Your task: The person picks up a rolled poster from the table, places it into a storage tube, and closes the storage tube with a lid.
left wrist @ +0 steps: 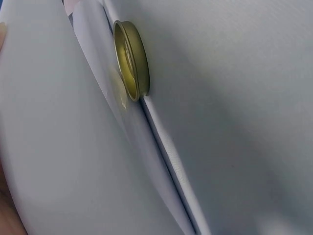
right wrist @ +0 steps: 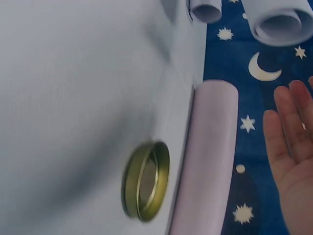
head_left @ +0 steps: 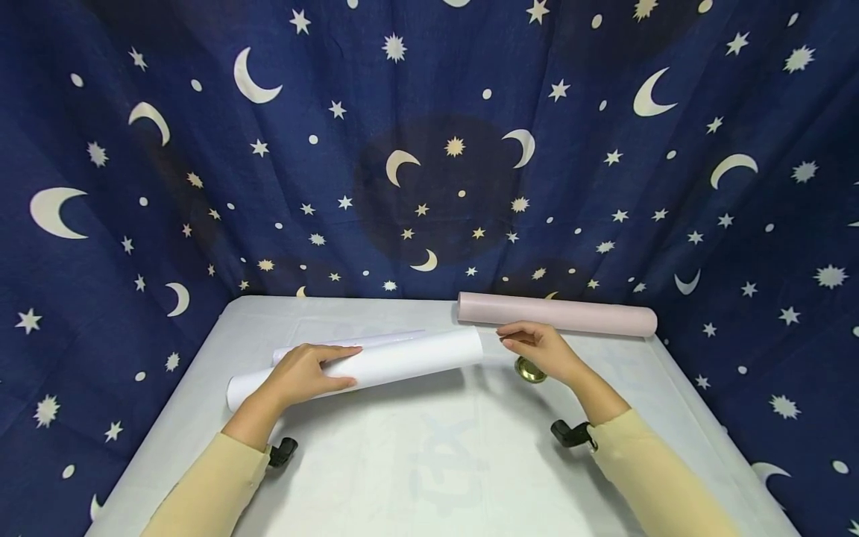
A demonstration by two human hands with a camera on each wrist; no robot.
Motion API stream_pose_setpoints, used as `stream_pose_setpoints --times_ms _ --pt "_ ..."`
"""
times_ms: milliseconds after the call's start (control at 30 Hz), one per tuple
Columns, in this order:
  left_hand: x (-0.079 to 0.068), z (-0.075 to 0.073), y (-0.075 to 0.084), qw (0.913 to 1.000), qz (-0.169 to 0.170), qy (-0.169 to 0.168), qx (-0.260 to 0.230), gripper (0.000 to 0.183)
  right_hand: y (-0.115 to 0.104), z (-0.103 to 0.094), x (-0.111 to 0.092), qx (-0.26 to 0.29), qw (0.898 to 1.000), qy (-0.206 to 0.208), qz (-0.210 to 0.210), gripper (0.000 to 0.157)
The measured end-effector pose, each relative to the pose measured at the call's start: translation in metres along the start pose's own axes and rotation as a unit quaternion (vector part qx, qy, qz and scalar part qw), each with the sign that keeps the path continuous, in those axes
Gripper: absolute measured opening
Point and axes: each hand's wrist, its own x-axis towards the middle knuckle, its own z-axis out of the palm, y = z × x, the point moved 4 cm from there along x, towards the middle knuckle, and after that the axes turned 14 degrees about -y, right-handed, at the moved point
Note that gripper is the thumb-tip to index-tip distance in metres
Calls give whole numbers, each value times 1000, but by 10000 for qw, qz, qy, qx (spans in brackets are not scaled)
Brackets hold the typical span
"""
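My left hand [head_left: 303,373] grips a large white paper roll [head_left: 409,363] near its left part, thumb on the near side and fingers over the top. The roll slants up to the right, its right end raised above the table and casting a shadow. My right hand [head_left: 542,349] hovers just off that end, apart from it, with extended, slightly bent fingers that hold nothing; in the right wrist view its palm [right wrist: 298,186] shows beside the white roll's coiled open end [right wrist: 281,27]. Below the right hand lies a shallow round gold tin [head_left: 530,370].
Behind the white roll lies a thinner pale lilac roll [head_left: 396,337], partly covered. A pink roll [head_left: 557,313] lies along the back right edge of the white-covered table [head_left: 376,477]. A dark blue curtain [head_left: 443,97] with moons and stars hangs close around the table.
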Motion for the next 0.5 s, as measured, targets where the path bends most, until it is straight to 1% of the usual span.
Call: stream_pose_setpoints --times_ms 100,233,333,500 --pt "-1 0 -2 10000 -30 -23 1 56 2 -9 -7 -242 9997 31 55 26" --pt "-2 -1 -4 10000 -58 -32 29 57 10 -17 -17 -658 9975 124 244 26" --pt "-3 -1 -4 10000 -84 -33 43 57 16 -20 -24 -1013 9941 152 370 27" --pt "-5 -1 -5 9998 -172 -26 25 57 24 -21 -31 -1295 9897 131 600 31"
